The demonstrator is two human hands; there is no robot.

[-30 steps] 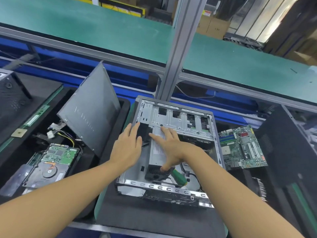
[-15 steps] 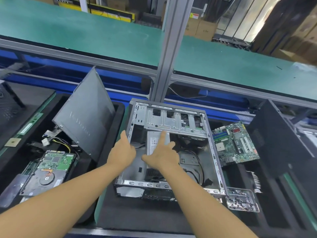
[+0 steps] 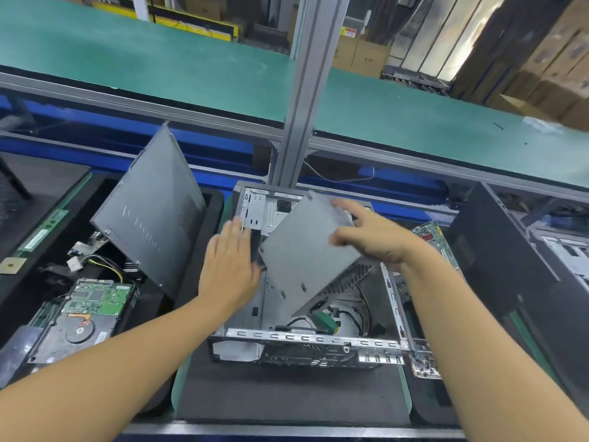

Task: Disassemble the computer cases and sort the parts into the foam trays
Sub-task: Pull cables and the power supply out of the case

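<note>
1. The open computer case [image 3: 302, 338] lies on its side on a dark mat [image 3: 287, 397] in the middle of the bench, its open side facing up.
2. The right hand [image 3: 373, 237] grips a grey metal box [image 3: 302, 250] with a perforated side. The thumb lies on the broad face and the fingers curl over the upper edge.
3. The box is tilted and raised above the case, its lower corner still inside the case opening.
4. The left hand [image 3: 229, 266] is spread flat with straight fingers over the left wall of the case, just beside the box's left edge. Whether it touches the box cannot be told.
5. A green-handled screwdriver [image 3: 326, 322] lies inside the case near the front rail, among black cables.
6. To the left, a dark side panel [image 3: 149, 212] leans upright in a black foam tray [image 3: 212, 215].
7. Nearer the person in that tray, a hard drive [image 3: 83, 314] lies with its circuit board up, and a bundle of wires with a white plug [image 3: 75, 263] lies beside it.
8. Farther left, a memory stick [image 3: 41, 232] and a small square chip [image 3: 11, 265] rest on another black tray.
9. To the right of the case, a green motherboard [image 3: 428, 232] shows partly behind the right forearm, and a second black case [image 3: 510, 266] stands beyond it.
10. A green conveyor belt [image 3: 159, 59] runs across the back, with an aluminium post [image 3: 302, 90] rising behind the case.
</note>
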